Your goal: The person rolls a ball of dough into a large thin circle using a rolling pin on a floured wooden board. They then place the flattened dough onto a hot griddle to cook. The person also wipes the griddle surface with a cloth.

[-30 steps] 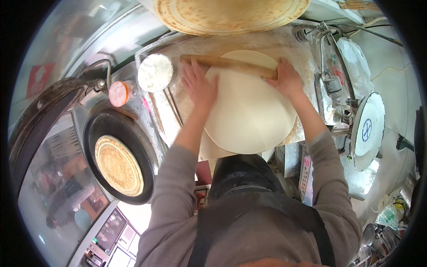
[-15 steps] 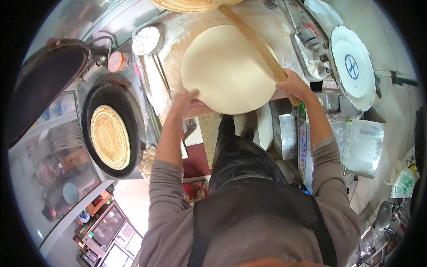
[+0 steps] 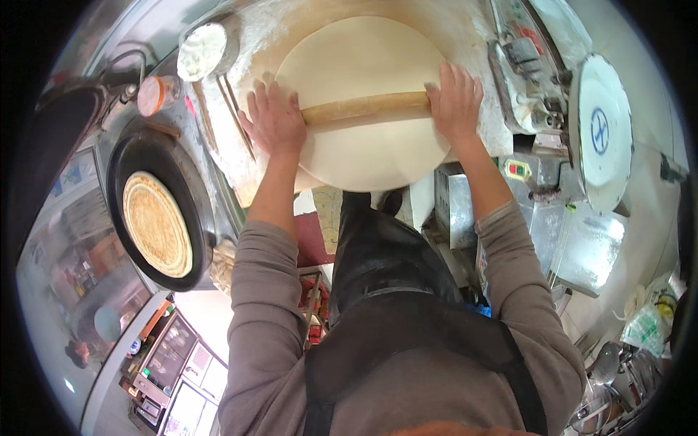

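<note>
Wooden rolling pin (image 3: 367, 107), head view: lies crosswise on a big round dough sheet (image 3: 363, 62), mid-table, near rim at the table's front edge. Left hand (image 3: 278, 122) over one end, fingers splayed; right hand (image 3: 456, 105) over the other, fingers extended, closer together. Neither looks curled tight round the wood. Probably one hand per end to keep pressure even. Table (image 3: 254, 58) is flour-dusted, likely against sticking. Bowl of white powder (image 3: 203, 52) sits at far left, presumably for easy reach. Further left: black pan (image 3: 153, 149) with a browned flatbread (image 3: 156, 225) inside. Room: white enamel basin (image 3: 614, 174) at right, pale tiled floor (image 3: 582, 320) beyond.
</note>
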`<state>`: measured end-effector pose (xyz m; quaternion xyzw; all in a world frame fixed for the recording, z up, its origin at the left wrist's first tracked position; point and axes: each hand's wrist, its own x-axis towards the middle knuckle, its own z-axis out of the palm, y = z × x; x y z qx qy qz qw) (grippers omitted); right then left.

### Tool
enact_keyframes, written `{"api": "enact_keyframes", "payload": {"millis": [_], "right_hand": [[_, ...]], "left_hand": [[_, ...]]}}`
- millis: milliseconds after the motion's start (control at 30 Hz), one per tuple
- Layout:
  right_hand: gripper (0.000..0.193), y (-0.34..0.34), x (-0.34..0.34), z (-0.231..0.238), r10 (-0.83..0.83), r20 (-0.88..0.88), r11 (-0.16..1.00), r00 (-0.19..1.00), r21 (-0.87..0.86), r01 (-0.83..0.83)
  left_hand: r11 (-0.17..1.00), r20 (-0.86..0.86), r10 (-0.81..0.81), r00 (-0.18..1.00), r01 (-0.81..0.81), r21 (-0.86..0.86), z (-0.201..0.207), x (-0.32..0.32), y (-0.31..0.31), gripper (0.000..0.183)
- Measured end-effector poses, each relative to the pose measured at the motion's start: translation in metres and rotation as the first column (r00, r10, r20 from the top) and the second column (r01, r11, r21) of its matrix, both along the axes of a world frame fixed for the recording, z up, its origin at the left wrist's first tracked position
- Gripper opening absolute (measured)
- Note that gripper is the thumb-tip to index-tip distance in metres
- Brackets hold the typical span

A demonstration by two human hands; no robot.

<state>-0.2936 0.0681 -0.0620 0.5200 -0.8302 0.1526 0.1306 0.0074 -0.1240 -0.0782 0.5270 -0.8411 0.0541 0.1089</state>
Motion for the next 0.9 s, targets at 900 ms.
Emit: {"api": "enact_keyframes", "payload": {"millis": [900], "right_hand": [[0.042,-0.208,-0.102,0.015,-0.199,0.438,0.975,0.877,-0.003,0.223]], "left_hand": [[0.96,-0.127,-0.273,0.954,0.278,0.029,0.016,-0.135,-0.213,0.022]]}}
